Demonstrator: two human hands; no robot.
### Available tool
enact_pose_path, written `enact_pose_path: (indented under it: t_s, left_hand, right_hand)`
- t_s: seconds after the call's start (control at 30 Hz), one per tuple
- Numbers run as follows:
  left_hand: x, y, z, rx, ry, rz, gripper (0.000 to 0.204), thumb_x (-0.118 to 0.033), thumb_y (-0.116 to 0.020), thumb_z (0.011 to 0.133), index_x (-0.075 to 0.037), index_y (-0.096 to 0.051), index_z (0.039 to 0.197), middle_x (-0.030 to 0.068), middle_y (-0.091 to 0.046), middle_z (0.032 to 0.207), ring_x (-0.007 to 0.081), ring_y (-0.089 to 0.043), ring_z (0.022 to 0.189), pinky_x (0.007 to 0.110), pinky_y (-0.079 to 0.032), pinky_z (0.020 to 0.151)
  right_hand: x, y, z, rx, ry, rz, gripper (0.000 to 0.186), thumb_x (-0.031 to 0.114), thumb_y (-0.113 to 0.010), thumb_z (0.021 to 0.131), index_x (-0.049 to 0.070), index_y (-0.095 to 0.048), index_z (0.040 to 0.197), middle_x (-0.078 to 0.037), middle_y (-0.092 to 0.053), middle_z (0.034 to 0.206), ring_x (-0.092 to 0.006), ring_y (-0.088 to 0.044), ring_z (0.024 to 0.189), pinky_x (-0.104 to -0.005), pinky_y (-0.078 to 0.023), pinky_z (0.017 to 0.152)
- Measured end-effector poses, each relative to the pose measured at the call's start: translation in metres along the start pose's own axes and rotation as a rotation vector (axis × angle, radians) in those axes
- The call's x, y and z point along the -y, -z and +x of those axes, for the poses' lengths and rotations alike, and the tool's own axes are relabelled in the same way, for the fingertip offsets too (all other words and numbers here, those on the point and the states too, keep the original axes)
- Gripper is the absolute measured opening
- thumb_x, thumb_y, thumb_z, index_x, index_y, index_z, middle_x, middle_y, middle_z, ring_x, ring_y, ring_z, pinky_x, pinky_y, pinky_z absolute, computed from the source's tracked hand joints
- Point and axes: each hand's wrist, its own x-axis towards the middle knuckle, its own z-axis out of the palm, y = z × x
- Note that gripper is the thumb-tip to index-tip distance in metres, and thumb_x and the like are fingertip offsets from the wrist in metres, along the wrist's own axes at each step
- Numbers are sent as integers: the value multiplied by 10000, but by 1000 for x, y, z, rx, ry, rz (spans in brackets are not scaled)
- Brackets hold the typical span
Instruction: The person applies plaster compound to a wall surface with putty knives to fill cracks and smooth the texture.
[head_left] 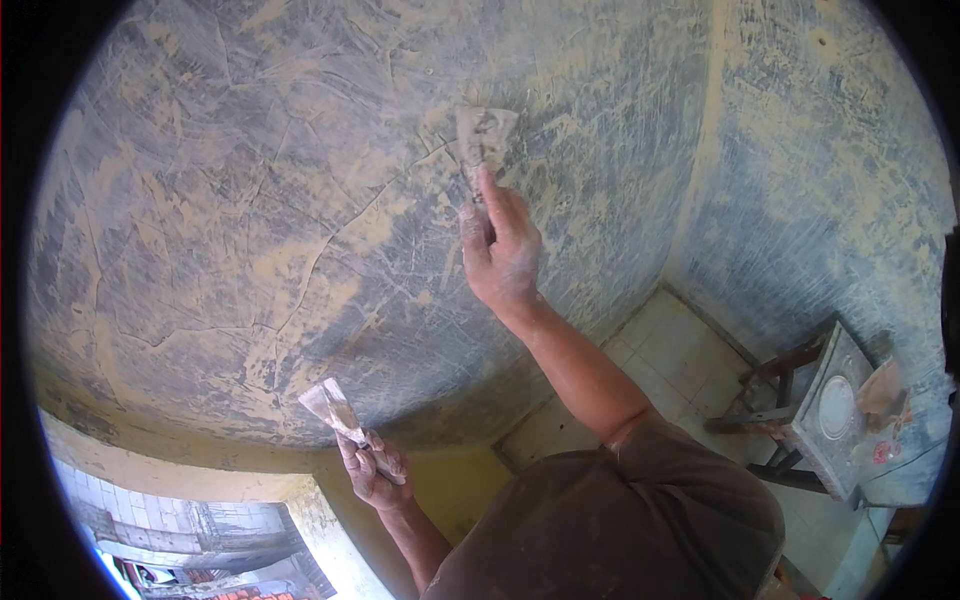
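Fingers (pixel 490 205) seemingly behind scraper (pixel 484 135), against wall (pixel 250 200)

The right hand (pixel 500 250) is raised near the middle of the frame, arm stretched out from the lower right, fingers closed in a grip with the index finger pointing up. The left hand (pixel 372 470) stays low, at lower centre-left, fingers curled in a grip.

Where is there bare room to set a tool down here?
The tiled floor between the wall corner and the wooden stool is bare. The stool's top is crowded: a round lid and a bag lie there. Both hands hold scrapers.
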Motion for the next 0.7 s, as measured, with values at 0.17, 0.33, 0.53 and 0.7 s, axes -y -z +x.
enact_pose_path:
  t_s: [0.17, 0.33, 0.53, 0.7]
  left_hand:
    - [7, 0, -4, -45, 46, 15, 506, -108, -555, 950, -38, -345, 1405, 142, -592, 930, 140, -523, 519, 236, -427, 359]
    - [12, -3, -2, -55, 45, 1, 512, -99, -555, 946, -40, -342, 1407, 149, -595, 944, 142, -524, 519, 236, -426, 360]
    - [17, -18, 5, -49, 49, 28, 498, -117, -514, 973, -39, -290, 1411, 132, -556, 915, 115, -478, 508, 218, -414, 380]
    - [15, -11, 0, -20, 33, 13, 476, -129, -513, 977, -67, -321, 1408, 129, -563, 929, 117, -483, 524, 224, -422, 398]
  right_hand:
    - [-11, 0, -11, 162, 22, -92, 544, -32, -604, 875, -10, -448, 1395, -185, -601, 986, -285, -641, 762, -351, -516, 573]
    - [-11, 26, -49, 225, -34, 80, 553, 20, -585, 901, -6, -404, 1423, -165, -579, 925, -263, -588, 661, -370, -475, 545]
    - [3, 16, 6, 98, -157, 134, 567, 64, -564, 931, -13, -349, 1450, -150, -578, 905, -198, -572, 644, -334, -481, 490]
    - [38, -14, -4, 218, -300, 165, 638, 90, -547, 942, -5, -239, 1493, -146, -565, 909, -200, -570, 633, -328, -499, 480]
